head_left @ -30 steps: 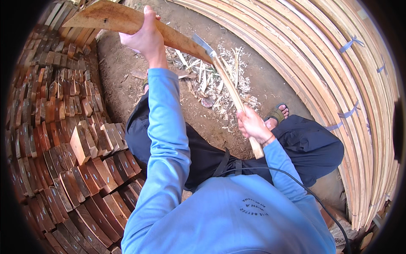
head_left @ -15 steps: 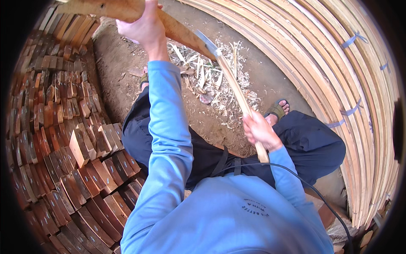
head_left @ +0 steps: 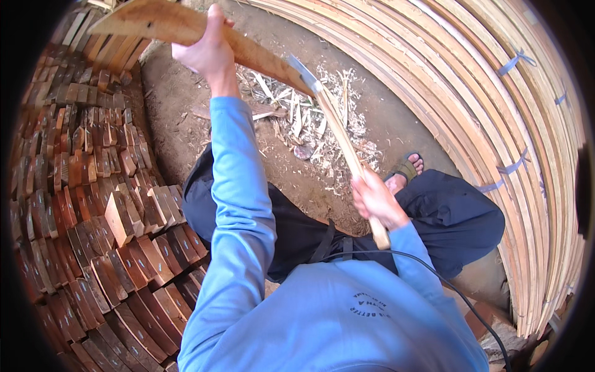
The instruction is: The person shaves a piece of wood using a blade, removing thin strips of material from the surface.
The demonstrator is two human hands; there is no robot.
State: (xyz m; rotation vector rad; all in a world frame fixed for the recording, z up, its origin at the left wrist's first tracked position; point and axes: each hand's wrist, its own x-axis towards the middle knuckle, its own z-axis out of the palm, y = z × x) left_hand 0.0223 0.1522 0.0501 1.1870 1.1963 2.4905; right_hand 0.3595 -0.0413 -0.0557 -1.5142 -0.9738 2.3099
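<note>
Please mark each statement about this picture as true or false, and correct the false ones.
1. The left hand holds a wooden board. True.
2. The right hand grips a saw. False: it grips the wooden handle of a hatchet.
3. The hatchet blade meets the board's edge. True.
4. Wood chips lie on the ground. True.
5. Stacked wood blocks are on the person's right. False: they are on the left; long bundled strips are on the right.

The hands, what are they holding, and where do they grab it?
The left hand grips a wooden plank around its middle. The right hand holds a hatchet near the bottom end of its wooden handle.
</note>
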